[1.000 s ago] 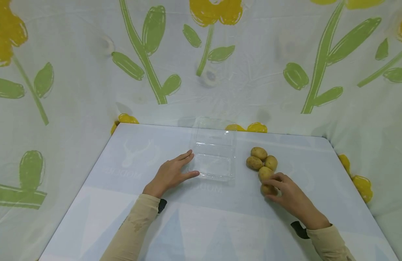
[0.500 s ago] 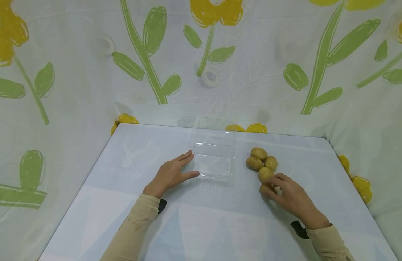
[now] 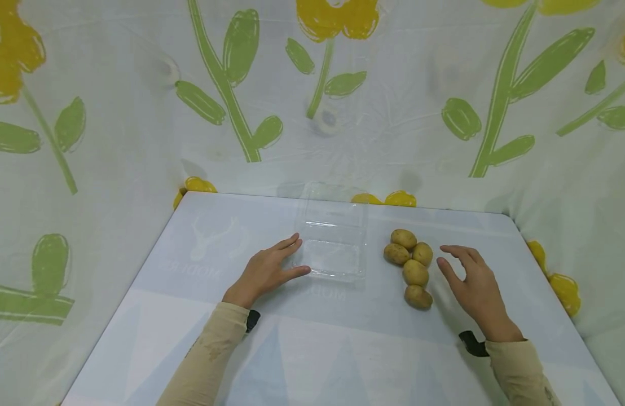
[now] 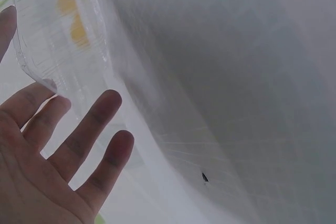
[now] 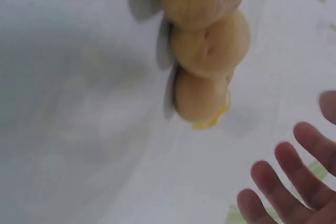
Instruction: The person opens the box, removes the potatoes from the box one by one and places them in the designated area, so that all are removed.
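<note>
A clear plastic clamshell box [image 3: 334, 242] lies open on the pale table [image 3: 302, 349]. My left hand [image 3: 272, 268] rests flat beside its left edge, fingers straight and touching the rim; the left wrist view shows those fingers [image 4: 84, 140] against the clear plastic [image 4: 58, 40]. Several small yellow potatoes [image 3: 413, 265] lie in a cluster right of the box. My right hand [image 3: 470, 279] hovers just right of them, fingers spread, holding nothing. The right wrist view shows the potatoes [image 5: 207, 51] and my fingertips [image 5: 294, 182] apart from them.
A flower-printed cloth [image 3: 444, 101] hangs close behind and on both sides of the table. The table's far edge [image 3: 343, 198] runs just behind the box. A black wrist strap [image 3: 475, 344] sits on my right forearm.
My right hand has let go of the nearest potato and drawn back to the right with fingers spread. The potato stays at the cluster's near end. The left hand has not moved.
</note>
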A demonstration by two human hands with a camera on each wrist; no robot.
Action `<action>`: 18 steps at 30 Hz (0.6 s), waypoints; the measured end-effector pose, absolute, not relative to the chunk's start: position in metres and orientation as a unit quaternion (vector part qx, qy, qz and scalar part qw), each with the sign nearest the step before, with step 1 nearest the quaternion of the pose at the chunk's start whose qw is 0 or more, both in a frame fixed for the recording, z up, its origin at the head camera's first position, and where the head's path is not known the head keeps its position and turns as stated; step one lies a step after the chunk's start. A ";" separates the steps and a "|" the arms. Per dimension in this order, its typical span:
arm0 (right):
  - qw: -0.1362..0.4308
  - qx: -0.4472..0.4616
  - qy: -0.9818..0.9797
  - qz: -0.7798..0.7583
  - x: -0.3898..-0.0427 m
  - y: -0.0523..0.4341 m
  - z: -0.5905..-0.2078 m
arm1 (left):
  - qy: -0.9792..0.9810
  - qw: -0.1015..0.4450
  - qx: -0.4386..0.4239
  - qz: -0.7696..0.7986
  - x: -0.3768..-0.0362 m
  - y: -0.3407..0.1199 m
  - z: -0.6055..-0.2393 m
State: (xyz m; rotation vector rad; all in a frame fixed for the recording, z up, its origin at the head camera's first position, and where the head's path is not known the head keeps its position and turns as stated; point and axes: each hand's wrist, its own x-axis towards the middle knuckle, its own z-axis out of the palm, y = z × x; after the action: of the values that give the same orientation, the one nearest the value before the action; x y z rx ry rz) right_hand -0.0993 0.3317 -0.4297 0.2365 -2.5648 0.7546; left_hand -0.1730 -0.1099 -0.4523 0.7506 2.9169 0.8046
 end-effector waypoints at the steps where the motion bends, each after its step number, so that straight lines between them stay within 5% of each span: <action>1: 0.228 0.075 -0.930 0.280 -0.101 0.334 -0.430 | 0.936 0.013 0.240 0.257 -0.173 -0.110 -0.452; 9: 0.196 0.039 -0.943 0.265 -0.111 0.349 -0.433 | 0.937 0.011 0.241 0.253 -0.173 -0.110 -0.453; 18: 0.062 -0.017 -0.974 0.218 -0.120 0.360 -0.439 | 0.935 0.013 0.240 0.261 -0.172 -0.108 -0.452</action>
State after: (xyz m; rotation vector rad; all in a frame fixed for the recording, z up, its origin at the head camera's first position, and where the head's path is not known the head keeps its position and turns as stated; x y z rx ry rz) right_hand -0.1204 0.3595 -0.4395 -0.0517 -2.9442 0.6586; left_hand -0.1723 -0.1082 -0.4524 0.7484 2.9135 0.8117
